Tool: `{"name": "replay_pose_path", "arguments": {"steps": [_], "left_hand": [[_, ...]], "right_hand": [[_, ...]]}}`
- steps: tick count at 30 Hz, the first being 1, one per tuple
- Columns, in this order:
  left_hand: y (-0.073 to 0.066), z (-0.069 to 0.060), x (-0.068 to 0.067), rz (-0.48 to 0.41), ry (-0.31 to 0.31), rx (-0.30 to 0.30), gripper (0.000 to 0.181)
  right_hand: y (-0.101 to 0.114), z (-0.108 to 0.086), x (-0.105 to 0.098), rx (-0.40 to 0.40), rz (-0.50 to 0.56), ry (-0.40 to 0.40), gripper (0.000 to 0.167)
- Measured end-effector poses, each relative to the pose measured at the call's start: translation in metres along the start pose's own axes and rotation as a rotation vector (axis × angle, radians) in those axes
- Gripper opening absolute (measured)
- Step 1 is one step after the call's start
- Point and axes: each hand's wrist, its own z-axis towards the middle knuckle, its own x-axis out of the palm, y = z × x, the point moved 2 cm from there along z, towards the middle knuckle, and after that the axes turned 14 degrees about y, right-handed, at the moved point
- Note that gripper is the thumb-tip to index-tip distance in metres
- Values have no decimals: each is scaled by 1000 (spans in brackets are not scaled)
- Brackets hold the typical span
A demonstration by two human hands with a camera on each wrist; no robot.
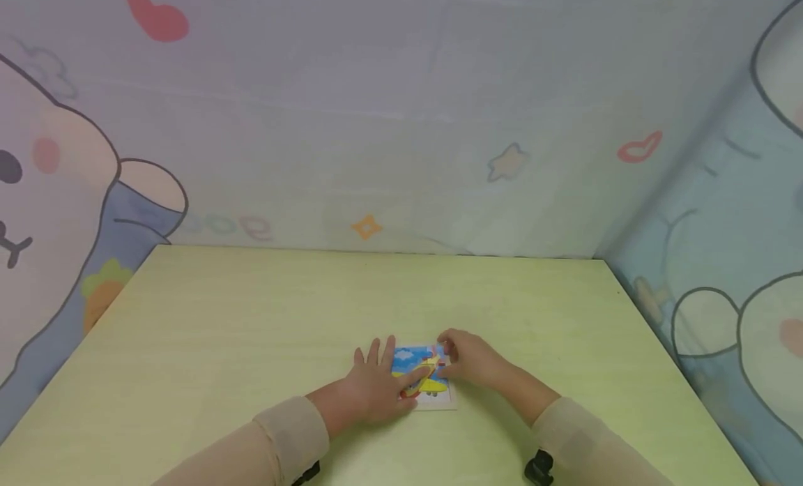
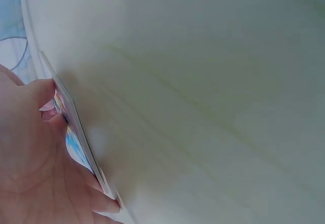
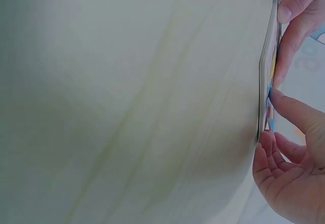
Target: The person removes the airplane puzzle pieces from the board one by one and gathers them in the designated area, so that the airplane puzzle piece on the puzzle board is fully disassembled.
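Observation:
A small, flat picture board lies on the table, showing a yellow aircraft against blue sky with a pale border. My left hand rests on its left side with fingers spread, index finger and thumb reaching over the picture. In the left wrist view, the board appears edge-on beside the fingers. At the upper right corner, my right hand has its fingers curled against the edge. The right wrist view shows that hand's thumb on the picture face of the board. Both hands cover parts of the picture.
The pale yellow-green table extends around the board on all sides. Behind it hangs a light cloth backdrop with printed hearts and stars, and cartoon figures are printed at both sides. Dark wrist straps show near the beige sleeves.

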Motion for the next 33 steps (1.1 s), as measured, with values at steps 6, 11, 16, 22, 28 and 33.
{"name": "replay_pose_path", "arguments": {"steps": [6, 11, 16, 22, 28, 33], "left_hand": [[1, 1, -1, -44, 16, 1, 53], [0, 0, -2, -59, 22, 0, 53], [0, 0, -2, -49, 15, -6, 52], [-1, 0, 0, -26, -6, 5, 55], [-1, -1, -1, -12, -20, -19, 62], [-1, 0, 0, -28, -7, -23, 63]], "right_hand": [[-3, 1, 0, -39, -38, -6, 35], [-5, 5, -1, 3, -27, -58, 15], [-4, 10, -3, 42, 13, -101, 4], [-6, 10, -4, 76, 29, -98, 5], [-5, 12, -4, 79, 33, -96, 5], [-5, 13, -3, 84, 29, -94, 7]]}}
